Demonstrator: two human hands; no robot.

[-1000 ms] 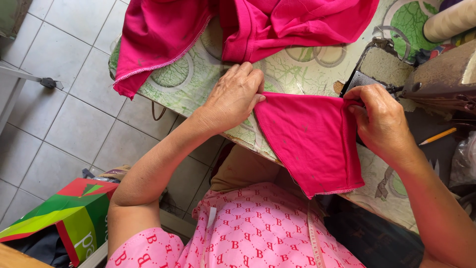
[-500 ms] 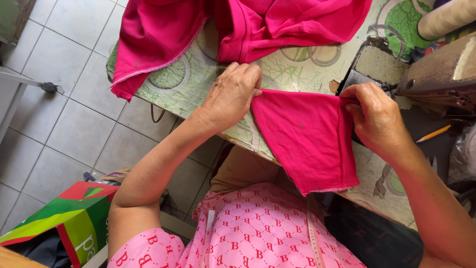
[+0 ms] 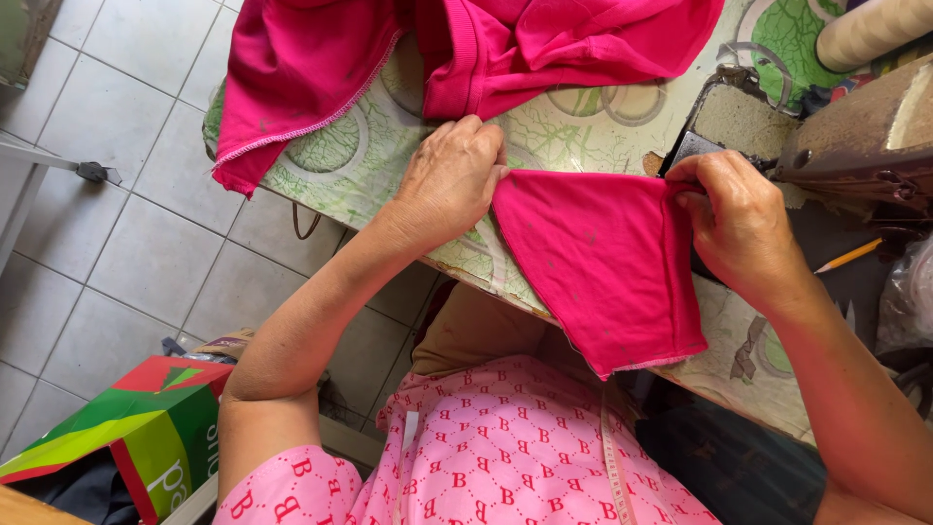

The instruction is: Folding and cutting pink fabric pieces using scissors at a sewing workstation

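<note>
Hands stretch pink fabric piece [image 3: 607,267] taut: left hand [image 3: 452,185] pinches one edge, right hand [image 3: 739,228] grips opposite, over worktop [image 3: 389,165].

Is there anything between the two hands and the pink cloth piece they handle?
Nothing visible. The left hand presses one corner of the pink cloth piece and the right hand pinches its other corner.

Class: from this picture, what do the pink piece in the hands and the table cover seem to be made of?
Pink piece: soft matte knit fabric, probably; it drapes limply, with a stitched edge. Table cover: likely glossy plastic sheet; its printed green pattern shines.
</note>
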